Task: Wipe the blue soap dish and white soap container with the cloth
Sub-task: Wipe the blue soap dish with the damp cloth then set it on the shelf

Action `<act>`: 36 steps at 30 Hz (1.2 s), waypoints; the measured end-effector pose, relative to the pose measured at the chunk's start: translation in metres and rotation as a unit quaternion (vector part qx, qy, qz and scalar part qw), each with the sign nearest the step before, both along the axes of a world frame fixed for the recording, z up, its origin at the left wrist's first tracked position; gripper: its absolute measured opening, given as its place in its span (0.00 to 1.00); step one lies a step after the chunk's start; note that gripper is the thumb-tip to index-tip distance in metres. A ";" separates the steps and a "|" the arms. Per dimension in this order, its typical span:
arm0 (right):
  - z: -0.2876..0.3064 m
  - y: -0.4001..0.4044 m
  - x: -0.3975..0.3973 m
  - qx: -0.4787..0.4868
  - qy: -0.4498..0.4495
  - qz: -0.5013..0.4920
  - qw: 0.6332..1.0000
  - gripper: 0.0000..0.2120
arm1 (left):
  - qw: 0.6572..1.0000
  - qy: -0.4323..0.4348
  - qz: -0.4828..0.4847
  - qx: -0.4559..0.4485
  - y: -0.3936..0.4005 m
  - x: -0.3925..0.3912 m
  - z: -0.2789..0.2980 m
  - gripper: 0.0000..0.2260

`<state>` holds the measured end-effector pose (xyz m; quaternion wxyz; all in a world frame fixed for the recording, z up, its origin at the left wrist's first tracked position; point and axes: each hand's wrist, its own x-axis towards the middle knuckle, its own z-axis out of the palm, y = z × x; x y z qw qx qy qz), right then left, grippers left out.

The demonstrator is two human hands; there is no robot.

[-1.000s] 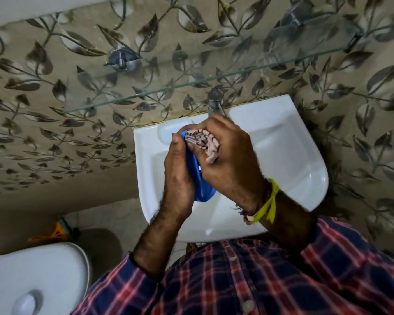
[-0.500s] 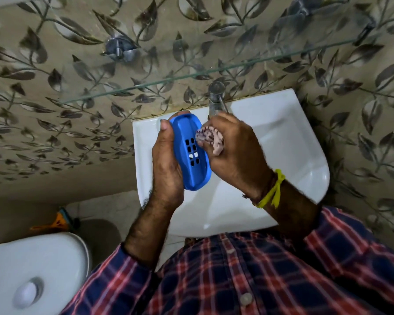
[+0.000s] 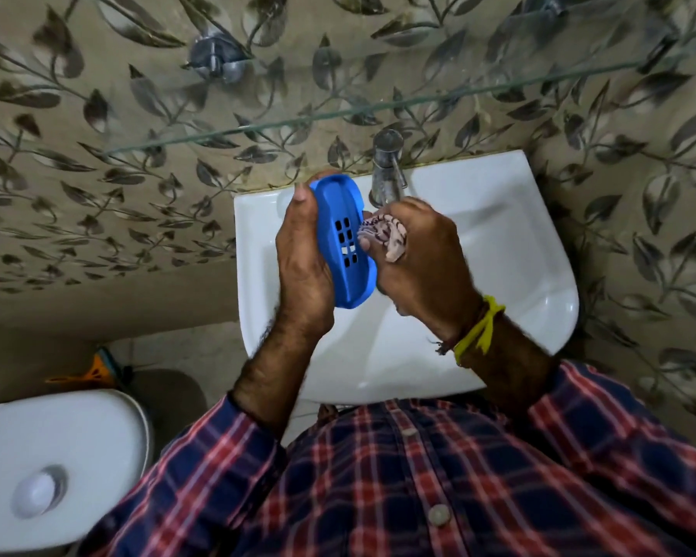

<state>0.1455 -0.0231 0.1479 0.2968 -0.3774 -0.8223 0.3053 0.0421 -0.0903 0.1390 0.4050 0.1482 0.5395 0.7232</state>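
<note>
Over the white sink [image 3: 499,283], my left hand [image 3: 302,255] grips the blue soap dish [image 3: 344,239] by its left edge. The dish stands nearly upright, its slotted drain holes facing me. My right hand [image 3: 422,259] holds a bunched patterned cloth [image 3: 384,235] and presses it against the dish's right side. The white soap container is not visible in this view.
A chrome tap [image 3: 386,170] stands at the back of the sink, just above my right hand. A glass shelf [image 3: 378,108] runs along the leaf-patterned wall. A white toilet cistern [image 3: 57,468] sits at lower left, with an orange object [image 3: 93,371] on the floor behind it.
The dish turned from edge-on, half covered by my right hand, to showing its slotted face. My right hand with the cloth moved off it to its right side.
</note>
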 end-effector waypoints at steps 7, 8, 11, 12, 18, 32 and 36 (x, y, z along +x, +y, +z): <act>-0.016 -0.019 0.009 -0.149 -0.067 0.024 0.986 0.06 | 0.998 0.064 0.005 -0.010 -0.001 -0.003 -0.003 0.28; -0.016 -0.019 0.009 -0.174 -0.068 0.021 0.982 0.07 | 0.997 0.072 0.008 -0.007 -0.003 -0.002 -0.005 0.26; -0.014 -0.019 0.012 -0.279 -0.055 0.027 0.958 0.09 | 0.993 0.113 0.015 0.009 -0.007 0.001 -0.012 0.22; -0.011 -0.018 0.013 -0.322 -0.040 0.035 0.945 0.09 | 0.992 0.122 0.013 0.016 -0.007 0.001 -0.013 0.23; 0.000 -0.031 0.010 -0.407 0.014 0.078 0.910 0.03 | 0.992 0.122 0.025 0.031 -0.005 -0.006 -0.014 0.28; 0.002 -0.033 0.012 -0.253 -0.024 0.149 0.956 0.06 | 0.998 0.029 0.041 -0.024 -0.011 -0.001 -0.020 0.40; -0.002 -0.026 0.019 -0.333 0.046 0.169 0.927 0.07 | 0.998 0.031 0.050 -0.034 -0.015 0.002 -0.025 0.38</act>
